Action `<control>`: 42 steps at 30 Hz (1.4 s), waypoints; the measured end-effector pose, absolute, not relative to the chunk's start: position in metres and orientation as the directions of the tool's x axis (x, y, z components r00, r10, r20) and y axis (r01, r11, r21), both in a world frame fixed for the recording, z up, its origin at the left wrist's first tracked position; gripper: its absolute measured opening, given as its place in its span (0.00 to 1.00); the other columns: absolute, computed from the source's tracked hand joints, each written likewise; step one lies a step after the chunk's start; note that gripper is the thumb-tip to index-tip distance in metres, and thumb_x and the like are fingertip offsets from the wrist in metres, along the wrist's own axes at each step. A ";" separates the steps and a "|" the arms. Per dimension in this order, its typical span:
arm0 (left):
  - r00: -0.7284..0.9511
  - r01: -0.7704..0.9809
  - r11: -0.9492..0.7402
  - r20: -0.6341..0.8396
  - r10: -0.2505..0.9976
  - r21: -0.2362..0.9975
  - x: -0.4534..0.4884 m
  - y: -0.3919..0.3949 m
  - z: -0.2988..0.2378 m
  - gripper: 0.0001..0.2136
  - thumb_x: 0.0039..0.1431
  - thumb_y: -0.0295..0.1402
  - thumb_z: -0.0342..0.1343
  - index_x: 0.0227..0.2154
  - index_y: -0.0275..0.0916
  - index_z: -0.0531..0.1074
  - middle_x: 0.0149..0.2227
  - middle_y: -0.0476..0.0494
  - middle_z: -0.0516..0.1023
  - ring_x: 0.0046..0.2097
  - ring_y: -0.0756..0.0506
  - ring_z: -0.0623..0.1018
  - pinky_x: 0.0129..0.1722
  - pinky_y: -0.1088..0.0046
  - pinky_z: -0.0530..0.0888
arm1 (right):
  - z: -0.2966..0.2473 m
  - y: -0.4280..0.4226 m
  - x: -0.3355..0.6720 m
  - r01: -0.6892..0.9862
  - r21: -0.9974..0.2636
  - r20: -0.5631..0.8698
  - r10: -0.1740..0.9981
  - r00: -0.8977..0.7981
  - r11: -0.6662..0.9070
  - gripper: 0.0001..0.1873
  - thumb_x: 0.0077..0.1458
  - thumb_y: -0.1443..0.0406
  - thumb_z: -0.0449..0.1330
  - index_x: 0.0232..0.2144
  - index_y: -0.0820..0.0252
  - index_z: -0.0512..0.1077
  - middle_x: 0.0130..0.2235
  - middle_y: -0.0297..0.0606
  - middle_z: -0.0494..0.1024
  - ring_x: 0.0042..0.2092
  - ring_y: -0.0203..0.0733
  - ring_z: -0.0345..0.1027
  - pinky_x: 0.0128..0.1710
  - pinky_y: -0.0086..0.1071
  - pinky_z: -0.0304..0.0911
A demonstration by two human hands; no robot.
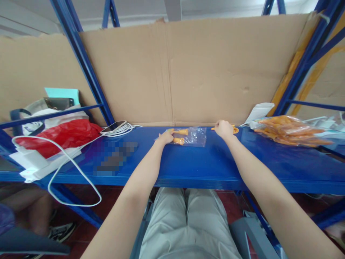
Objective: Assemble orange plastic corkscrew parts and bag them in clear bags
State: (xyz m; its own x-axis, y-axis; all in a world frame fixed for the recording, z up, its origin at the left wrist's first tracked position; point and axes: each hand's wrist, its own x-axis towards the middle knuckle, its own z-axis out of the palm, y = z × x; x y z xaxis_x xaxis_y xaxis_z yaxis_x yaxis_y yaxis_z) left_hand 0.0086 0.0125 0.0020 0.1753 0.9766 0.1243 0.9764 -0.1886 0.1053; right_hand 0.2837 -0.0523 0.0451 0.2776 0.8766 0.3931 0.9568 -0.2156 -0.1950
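On the blue shelf [205, 165] lies a small clear plastic bag [195, 136] with two orange plastic pieces [180, 136] at its left end. My left hand [165, 137] rests at the bag's left edge, fingers curled against the orange pieces. My right hand [224, 129] is closed on another orange piece [235, 129], a little right of the bag, close to the cardboard back wall.
A large clear bag full of orange parts [285, 130] lies at the right, with a white packet [260, 110] behind it. A white cable coil [118, 129], a red bag [60, 135], white boxes [35, 162] and a tote sit at the left. Blue rack posts [86, 68] rise either side.
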 end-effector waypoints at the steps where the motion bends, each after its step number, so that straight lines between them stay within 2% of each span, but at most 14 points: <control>1: 0.162 0.977 -0.176 0.117 0.980 0.123 0.008 0.012 0.003 0.33 0.54 0.30 0.47 0.65 0.55 0.56 0.65 0.48 0.64 0.66 0.35 0.62 0.63 0.41 0.56 | 0.045 -0.053 0.291 0.944 -0.180 0.372 0.869 0.325 -0.276 0.18 0.60 0.67 0.52 0.47 0.68 0.77 0.48 0.58 0.78 0.53 0.55 0.71 0.51 0.40 0.65; 5: 0.115 0.977 -0.132 0.110 0.987 0.168 0.007 0.008 0.005 0.32 0.56 0.29 0.44 0.65 0.55 0.57 0.66 0.49 0.61 0.67 0.36 0.60 0.63 0.41 0.57 | 0.039 -0.051 0.310 0.919 -0.119 0.240 0.887 0.394 -0.376 0.21 0.59 0.64 0.55 0.53 0.67 0.74 0.53 0.59 0.75 0.57 0.57 0.68 0.52 0.46 0.64; 8: 0.078 0.979 -0.096 0.105 0.991 0.178 0.007 0.004 0.007 0.31 0.58 0.29 0.43 0.66 0.52 0.56 0.66 0.49 0.61 0.68 0.37 0.58 0.64 0.42 0.56 | 0.035 -0.045 0.310 0.943 -0.089 0.149 0.932 0.331 -0.321 0.22 0.59 0.64 0.55 0.53 0.66 0.73 0.52 0.56 0.76 0.55 0.54 0.70 0.51 0.41 0.65; 10: 0.062 0.980 -0.078 0.097 0.993 0.181 0.006 0.002 0.009 0.31 0.58 0.29 0.42 0.66 0.51 0.56 0.66 0.47 0.61 0.68 0.37 0.58 0.64 0.42 0.55 | 0.036 -0.043 0.306 0.965 -0.128 0.077 0.968 0.239 -0.228 0.21 0.61 0.61 0.54 0.52 0.64 0.74 0.48 0.51 0.79 0.48 0.50 0.75 0.45 0.35 0.67; 12: 0.058 0.980 -0.075 0.093 0.994 0.183 0.005 0.000 0.010 0.31 0.58 0.29 0.43 0.66 0.50 0.57 0.66 0.46 0.62 0.67 0.36 0.59 0.64 0.41 0.54 | 0.038 -0.043 0.301 0.967 -0.223 0.026 0.991 0.130 -0.121 0.21 0.62 0.59 0.53 0.53 0.62 0.74 0.43 0.45 0.81 0.38 0.43 0.77 0.36 0.30 0.68; 14: 0.059 0.980 -0.076 0.094 0.994 0.184 0.004 0.000 0.010 0.31 0.57 0.29 0.43 0.65 0.52 0.58 0.65 0.46 0.63 0.66 0.36 0.61 0.63 0.40 0.55 | 0.039 -0.044 0.297 0.949 -0.310 0.006 0.998 0.056 -0.051 0.22 0.63 0.59 0.51 0.53 0.62 0.74 0.40 0.43 0.82 0.29 0.38 0.75 0.29 0.27 0.66; 17: 0.061 0.979 -0.079 0.101 0.993 0.186 0.002 -0.001 0.011 0.30 0.58 0.30 0.44 0.64 0.52 0.60 0.65 0.45 0.64 0.66 0.35 0.63 0.63 0.40 0.56 | 0.040 -0.048 0.292 0.941 -0.338 0.016 1.000 0.022 -0.015 0.21 0.63 0.60 0.51 0.52 0.64 0.74 0.39 0.44 0.82 0.25 0.35 0.71 0.25 0.26 0.64; 25: 0.074 0.975 -0.094 0.104 0.992 0.200 -0.002 -0.001 0.010 0.29 0.58 0.30 0.44 0.64 0.52 0.60 0.65 0.45 0.64 0.66 0.35 0.63 0.62 0.39 0.56 | 0.040 -0.048 0.293 0.932 -0.362 0.025 1.000 0.001 0.008 0.23 0.63 0.58 0.50 0.53 0.64 0.73 0.40 0.45 0.82 0.26 0.37 0.72 0.24 0.27 0.63; 29: 0.075 0.975 -0.095 0.102 0.992 0.201 -0.001 -0.002 0.011 0.29 0.59 0.30 0.42 0.64 0.49 0.59 0.66 0.44 0.61 0.66 0.35 0.62 0.62 0.38 0.55 | 0.040 -0.046 0.293 0.886 -0.461 -0.061 0.998 0.027 -0.052 0.22 0.64 0.60 0.47 0.43 0.68 0.77 0.37 0.48 0.82 0.29 0.39 0.75 0.26 0.27 0.64; 31: 0.078 0.973 -0.097 0.101 0.992 0.207 -0.001 -0.003 0.012 0.29 0.59 0.30 0.41 0.65 0.48 0.58 0.67 0.43 0.60 0.66 0.35 0.62 0.62 0.38 0.54 | 0.038 -0.045 0.293 0.880 -0.475 -0.071 0.997 -0.012 -0.023 0.18 0.61 0.64 0.49 0.40 0.67 0.78 0.38 0.48 0.82 0.31 0.39 0.76 0.29 0.27 0.66; 33: 0.074 0.973 -0.094 0.099 0.992 0.212 -0.001 -0.004 0.013 0.29 0.59 0.29 0.42 0.65 0.48 0.58 0.66 0.42 0.61 0.66 0.35 0.62 0.62 0.37 0.54 | 0.035 -0.043 0.294 0.913 -0.400 -0.009 0.996 -0.087 0.076 0.15 0.55 0.70 0.54 0.41 0.65 0.77 0.42 0.45 0.82 0.35 0.40 0.76 0.34 0.27 0.67; 36: 0.070 0.973 -0.090 0.097 0.993 0.214 -0.001 -0.005 0.014 0.29 0.58 0.29 0.43 0.64 0.50 0.60 0.65 0.42 0.63 0.65 0.34 0.63 0.62 0.36 0.54 | 0.032 -0.041 0.294 0.973 -0.180 0.119 0.985 -0.128 0.148 0.16 0.47 0.73 0.60 0.41 0.60 0.78 0.45 0.41 0.81 0.44 0.42 0.75 0.41 0.28 0.66; 39: 0.067 0.972 -0.087 0.096 0.993 0.219 -0.001 -0.004 0.013 0.29 0.58 0.29 0.42 0.64 0.50 0.60 0.65 0.42 0.63 0.65 0.35 0.63 0.62 0.37 0.54 | 0.032 -0.042 0.292 0.999 -0.028 0.186 0.982 -0.039 0.045 0.15 0.48 0.65 0.65 0.40 0.57 0.78 0.44 0.41 0.81 0.47 0.47 0.74 0.45 0.34 0.65; 42: 0.067 0.971 -0.087 0.095 0.993 0.221 -0.001 -0.003 0.012 0.29 0.59 0.29 0.42 0.64 0.50 0.60 0.66 0.43 0.62 0.65 0.35 0.63 0.62 0.38 0.54 | 0.033 -0.044 0.288 1.000 0.021 0.180 0.984 0.003 -0.007 0.15 0.51 0.55 0.64 0.39 0.56 0.78 0.42 0.42 0.81 0.48 0.50 0.73 0.47 0.40 0.64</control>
State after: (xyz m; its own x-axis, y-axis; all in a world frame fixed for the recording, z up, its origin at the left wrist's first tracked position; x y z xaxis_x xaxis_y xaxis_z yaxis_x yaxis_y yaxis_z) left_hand -0.0012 -0.0034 0.0124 0.0669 0.9932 0.0947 0.9714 -0.0866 0.2210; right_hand 0.2878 -0.0444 0.0332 0.0032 0.9837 0.1800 0.9998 -0.0071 0.0208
